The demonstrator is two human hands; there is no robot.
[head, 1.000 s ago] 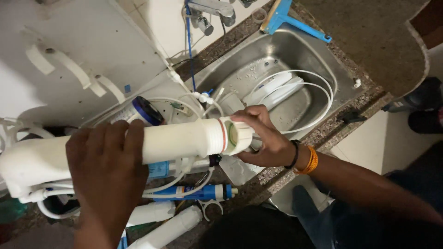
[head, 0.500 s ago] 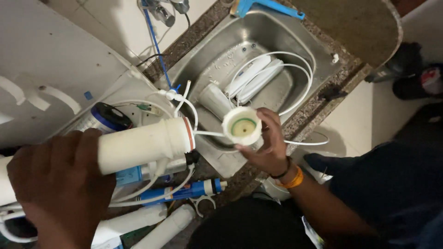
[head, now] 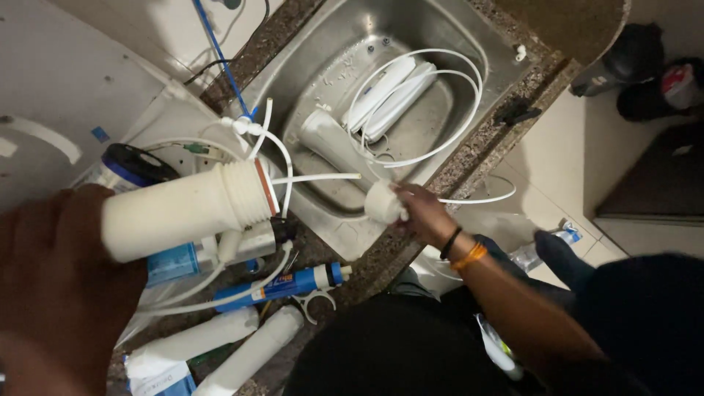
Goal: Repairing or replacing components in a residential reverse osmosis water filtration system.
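Observation:
My left hand (head: 62, 282) grips a white cylindrical filter housing (head: 183, 209) that lies sideways, its threaded open end with a red seal ring pointing right. My right hand (head: 422, 213) holds the white round cap (head: 383, 202) of that housing over the front rim of the steel sink (head: 334, 213), apart from the housing. Thin white tubes (head: 308, 177) run between the two.
In the sink lie white filter cartridges (head: 385, 99) looped with white tubing and a clear housing (head: 330, 143). A blue membrane cartridge (head: 282, 284) and two white cartridges (head: 220, 345) lie on the granite counter. A white purifier casing (head: 81, 81) sits upper left; blue tube behind.
The cap has come off the housing's end in my right hand and moved right, down to the sink's rim. My left hand has kept hold of the housing.

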